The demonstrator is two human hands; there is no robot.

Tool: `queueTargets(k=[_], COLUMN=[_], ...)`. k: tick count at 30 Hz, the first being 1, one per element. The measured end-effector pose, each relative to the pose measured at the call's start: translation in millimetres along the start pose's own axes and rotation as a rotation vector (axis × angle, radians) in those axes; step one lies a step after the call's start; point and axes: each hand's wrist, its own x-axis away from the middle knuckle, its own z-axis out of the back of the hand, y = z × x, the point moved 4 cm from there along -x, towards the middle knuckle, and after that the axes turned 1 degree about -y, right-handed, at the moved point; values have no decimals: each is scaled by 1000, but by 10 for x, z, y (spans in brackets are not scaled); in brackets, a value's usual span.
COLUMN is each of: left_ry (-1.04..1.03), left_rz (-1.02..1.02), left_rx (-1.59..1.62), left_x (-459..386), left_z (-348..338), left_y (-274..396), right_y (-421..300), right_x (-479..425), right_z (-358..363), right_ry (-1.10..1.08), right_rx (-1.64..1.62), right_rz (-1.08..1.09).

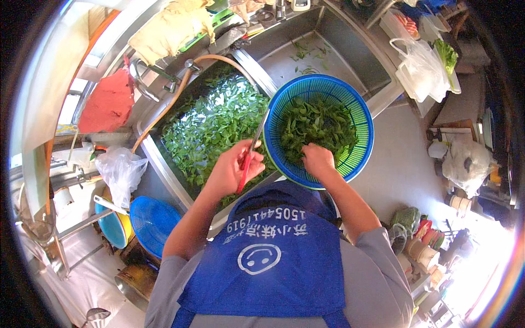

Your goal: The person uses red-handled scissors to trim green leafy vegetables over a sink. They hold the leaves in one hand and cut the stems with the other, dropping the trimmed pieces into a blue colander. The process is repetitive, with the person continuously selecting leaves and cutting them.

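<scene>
My left hand (237,167) holds a pair of scissors (247,163) by its red handles, the metal blades pointing up beside the rim of a blue and green plastic colander (361,123). Inside that colander my right hand (318,161) touches the near edge of a heap of dark green leafy greens (318,123). Its fingertips are curled down into the leaves, so whether they grip any cannot be told. More leafy greens (217,127) float in the water-filled left basin of a steel sink, under and beyond my left hand.
The right sink basin (328,53) holds scattered leaf bits. A tan hose (172,98) runs past the faucet (143,82) into the left basin. Red cloth (108,102) hangs at the left, above a plastic bag (121,172) and a blue basket (154,225). White bags (422,65) lie at the right.
</scene>
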Motion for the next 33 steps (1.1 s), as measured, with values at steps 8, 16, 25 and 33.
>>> queueTargets(k=[8,16,25,33], left_ry=[85,62,48,19], left_rz=[127,125,142,128], left_rx=[-46,-65,-64,-98], left_x=[321,342,371,355], left_z=[107,53,43,25], left_y=[-350,-420,-458,-438], right_y=[39,187,287,296], right_x=[0,-65,165,223], right_z=[-54,-86,351,503], right_ry=[-75,227,205,463], right_rx=[-72,-524,-1098,-881], right_rz=[-89,-171,-239,-135])
